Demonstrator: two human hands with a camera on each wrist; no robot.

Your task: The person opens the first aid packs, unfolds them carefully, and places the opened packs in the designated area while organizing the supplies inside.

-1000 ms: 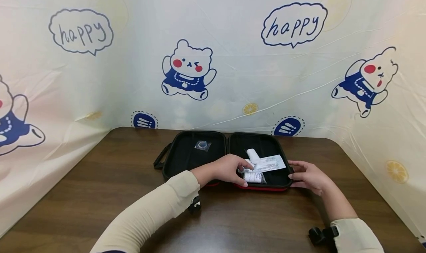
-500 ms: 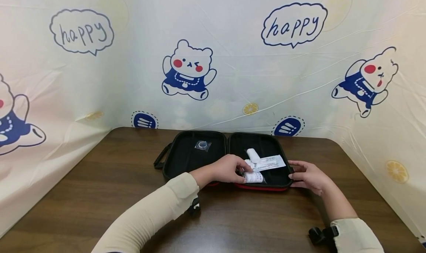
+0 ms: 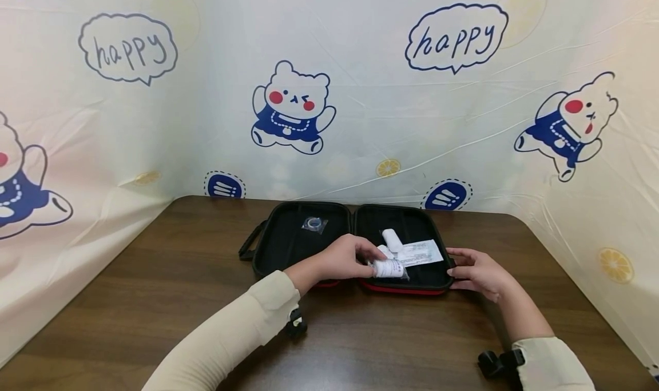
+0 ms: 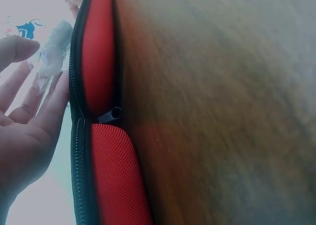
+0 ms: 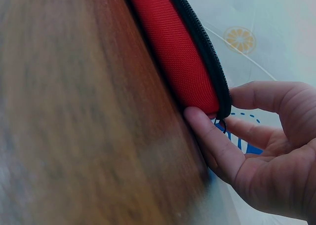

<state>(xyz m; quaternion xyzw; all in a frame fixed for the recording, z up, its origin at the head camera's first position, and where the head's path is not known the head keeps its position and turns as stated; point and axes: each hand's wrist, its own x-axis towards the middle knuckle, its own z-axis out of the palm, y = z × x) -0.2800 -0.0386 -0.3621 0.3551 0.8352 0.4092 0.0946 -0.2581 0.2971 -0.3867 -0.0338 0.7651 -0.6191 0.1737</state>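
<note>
My left hand [image 3: 345, 258] pinches a white bandage roll [image 3: 388, 268] in clear plastic wrap, just above the right half of an open black-lined zip case [image 3: 427, 276]. In the left wrist view the wrapped roll [image 4: 55, 47] looks blurred, beyond the case's red side [image 4: 116, 170]. Still in that half lie another white roll [image 3: 392, 240] and a flat white printed packet [image 3: 420, 253]; part of a further white item shows behind my left fingers. My right hand [image 3: 481, 275] rests its fingertips against the case's right edge, near the zipped red corner [image 5: 205, 94].
In the case's left half lies a small clear bag with a ring-shaped item [image 3: 314, 224]. A black carry handle [image 3: 251, 241] sticks out at the left. The brown table [image 3: 401, 345] ends at a printed curtain [image 3: 360, 122] behind the case.
My left hand has closed on the wrapped bandage roll and lifted it slightly, shifting it a little left. My right hand has stayed at the case's edge.
</note>
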